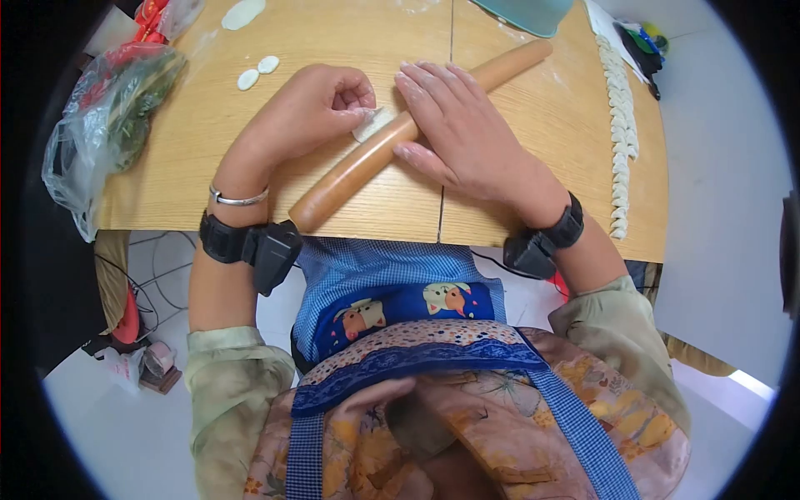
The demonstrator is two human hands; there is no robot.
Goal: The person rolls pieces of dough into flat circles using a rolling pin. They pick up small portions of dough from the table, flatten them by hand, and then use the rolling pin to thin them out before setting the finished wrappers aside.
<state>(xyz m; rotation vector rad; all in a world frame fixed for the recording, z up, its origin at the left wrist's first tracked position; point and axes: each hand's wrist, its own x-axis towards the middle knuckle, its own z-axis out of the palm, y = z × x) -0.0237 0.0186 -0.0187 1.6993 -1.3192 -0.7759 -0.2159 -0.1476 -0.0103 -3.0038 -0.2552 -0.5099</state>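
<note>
A long wooden rolling pin (354,173) lies diagonally on the wooden table (517,218). Under its middle part shows a piece of pale dough (372,123). My left hand (321,108) pinches the dough's edge between thumb and curled fingers, just left of the pin. My right hand (462,129) lies over the pin with its fingers stretched out and the palm on the wood. Two small dough discs (247,79) rest on the table left of my left hand, and a larger flat wrapper (242,13) is farther back.
A clear plastic bag with greens (137,125) sits at the left table edge. Along the right side runs a row of several folded dumplings (618,142). A teal bowl (533,15) stands at the back, and a dark object (642,60) is at the back right.
</note>
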